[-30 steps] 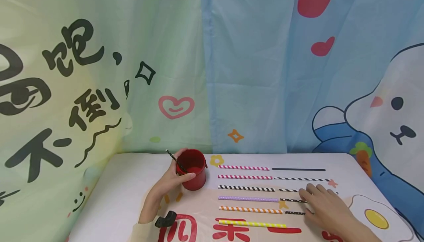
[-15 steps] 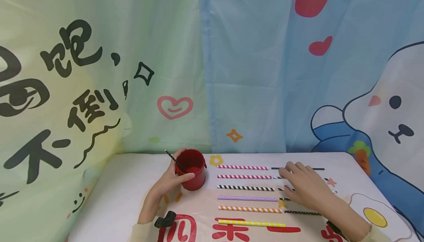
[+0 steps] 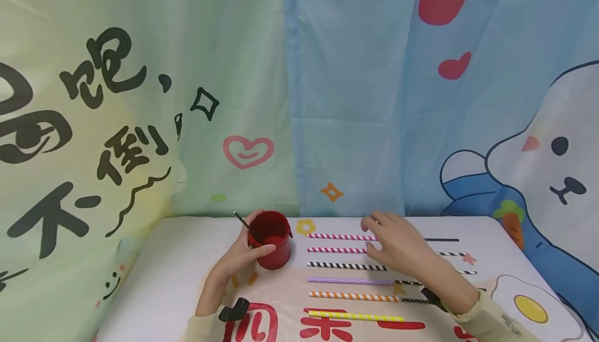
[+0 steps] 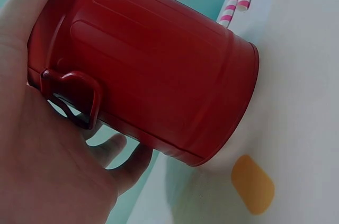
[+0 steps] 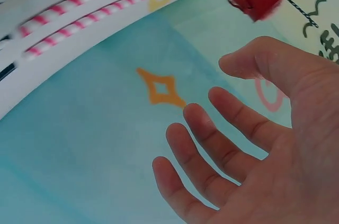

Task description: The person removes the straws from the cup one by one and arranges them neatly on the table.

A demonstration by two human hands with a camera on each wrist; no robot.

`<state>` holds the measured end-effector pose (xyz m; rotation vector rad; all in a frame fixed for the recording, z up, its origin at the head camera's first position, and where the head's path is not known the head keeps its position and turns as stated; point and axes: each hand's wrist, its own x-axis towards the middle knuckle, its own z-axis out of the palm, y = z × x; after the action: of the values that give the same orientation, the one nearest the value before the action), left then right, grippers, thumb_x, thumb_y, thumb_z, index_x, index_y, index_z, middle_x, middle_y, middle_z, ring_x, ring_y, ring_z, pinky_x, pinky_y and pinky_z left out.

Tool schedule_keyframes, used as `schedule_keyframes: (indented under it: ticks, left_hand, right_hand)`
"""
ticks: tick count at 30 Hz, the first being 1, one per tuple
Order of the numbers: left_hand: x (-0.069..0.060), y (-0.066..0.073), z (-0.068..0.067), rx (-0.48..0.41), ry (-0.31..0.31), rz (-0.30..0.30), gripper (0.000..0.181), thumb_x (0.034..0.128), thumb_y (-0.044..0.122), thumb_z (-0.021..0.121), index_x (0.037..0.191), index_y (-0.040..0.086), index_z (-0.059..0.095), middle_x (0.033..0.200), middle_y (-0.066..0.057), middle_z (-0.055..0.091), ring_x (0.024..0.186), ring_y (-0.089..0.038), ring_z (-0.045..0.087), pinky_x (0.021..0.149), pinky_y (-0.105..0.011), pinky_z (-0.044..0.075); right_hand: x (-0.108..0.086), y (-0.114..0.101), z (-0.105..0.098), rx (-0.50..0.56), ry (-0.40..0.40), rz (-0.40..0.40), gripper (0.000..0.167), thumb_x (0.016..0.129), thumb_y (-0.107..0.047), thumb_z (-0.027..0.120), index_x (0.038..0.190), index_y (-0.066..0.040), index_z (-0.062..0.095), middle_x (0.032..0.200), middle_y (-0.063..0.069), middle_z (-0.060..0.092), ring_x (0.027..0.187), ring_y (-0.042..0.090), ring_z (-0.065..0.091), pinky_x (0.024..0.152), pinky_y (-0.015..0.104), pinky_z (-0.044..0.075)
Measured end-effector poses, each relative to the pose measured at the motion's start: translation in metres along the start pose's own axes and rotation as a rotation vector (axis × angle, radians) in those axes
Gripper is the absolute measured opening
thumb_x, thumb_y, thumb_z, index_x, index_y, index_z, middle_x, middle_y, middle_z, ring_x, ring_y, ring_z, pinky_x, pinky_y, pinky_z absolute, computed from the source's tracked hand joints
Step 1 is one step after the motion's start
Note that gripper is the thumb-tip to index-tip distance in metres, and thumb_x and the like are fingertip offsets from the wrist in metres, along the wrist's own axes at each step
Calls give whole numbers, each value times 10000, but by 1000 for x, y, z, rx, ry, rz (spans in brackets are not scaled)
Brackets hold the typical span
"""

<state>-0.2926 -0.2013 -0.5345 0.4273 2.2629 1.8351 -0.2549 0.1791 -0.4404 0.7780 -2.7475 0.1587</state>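
A red metal bucket [image 3: 278,256] stands at the left of the straws. My left hand [image 3: 241,253] grips it, thumb over the near rim; in the left wrist view the fingers wrap the bucket [image 4: 153,65] beside its handle loop. One black dotted straw [image 3: 242,221] leans out of the bucket over its left rim. My right hand [image 3: 398,240] hovers above the far straws, near the right end of a pink striped straw [image 3: 339,237]. Its fingers [image 5: 198,150] are spread and loosely bent, with nothing between them in the right wrist view.
Below the pink ones lie a black-and-white striped straw [image 3: 346,266], a purple straw [image 3: 348,280], an orange striped straw [image 3: 353,296] and a yellow straw [image 3: 355,316]. More black patterned straws extend to the right, partly behind my right arm. A printed curtain [image 3: 348,97] hangs at the table's back edge.
My right hand has moved left and away from me, from the right-hand black straws toward the far pink straws. My left hand and the bucket have stayed in place.
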Motion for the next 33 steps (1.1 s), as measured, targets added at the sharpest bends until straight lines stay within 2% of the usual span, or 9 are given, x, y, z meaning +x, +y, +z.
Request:
schedule_keyframes:
  ticks: [3, 6, 11, 16, 23, 28, 33]
  left_hand:
    - [0, -1, 1, -2, 1, 6, 887, 884, 232, 762, 1561, 319, 195, 1558, -86, 340, 1445, -348, 310, 994, -355, 490]
    - [0, -2, 0, -2, 2, 10, 888, 882, 230, 764, 1561, 316, 197, 1556, -86, 343, 1442, -350, 314, 993, -358, 490]
    - [2, -4, 1, 3, -10, 21, 891, 882, 232, 763, 1563, 313, 194, 1558, -93, 337, 1444, -355, 307, 997, -367, 488]
    - [2, -4, 0, 13, 10, 13, 888, 876, 239, 771, 1555, 341, 207, 1548, -77, 346, 1435, -333, 320, 1003, -368, 478]
    - [2, -4, -1, 11, 5, 10, 901, 871, 240, 776, 1559, 321, 199, 1548, -70, 350, 1432, -315, 325, 1019, -374, 471]
    - [3, -4, -1, 13, 2, 14, 915, 864, 246, 779, 1562, 309, 190, 1545, -67, 353, 1423, -308, 334, 1033, -387, 467]
    - [3, -5, -1, 16, -13, 18, 920, 867, 252, 773, 1563, 312, 175, 1541, -63, 351, 1412, -304, 348, 1055, -411, 465]
  right_hand:
    - [10, -8, 3, 35, 36, -29, 247, 807, -218, 775, 992, -176, 616, 947, -23, 606, 825, 164, 568, 707, 347, 504]
    - [20, -17, 5, 83, 36, -38, 223, 819, -220, 763, 986, -177, 621, 964, -30, 614, 820, 146, 557, 701, 330, 502]
    - [36, -31, 4, 190, -3, -24, 201, 851, -250, 739, 1015, -200, 634, 1003, -59, 620, 855, 123, 574, 737, 322, 518]
    - [54, -48, 0, 314, -33, -19, 213, 866, -268, 713, 1060, -207, 648, 1048, -73, 640, 966, 142, 616, 819, 348, 535]
    - [77, -75, 4, 466, -96, -21, 184, 894, -263, 687, 1065, -221, 632, 1077, -103, 634, 1001, 112, 603, 842, 325, 540]
    - [94, -92, 9, 507, -118, -40, 184, 904, -263, 674, 1070, -196, 634, 1089, -86, 636, 1016, 147, 619, 848, 330, 540]
    - [113, -106, 12, 505, -123, -94, 172, 901, -246, 686, 1038, -154, 637, 1049, -41, 646, 954, 132, 600, 817, 316, 540]
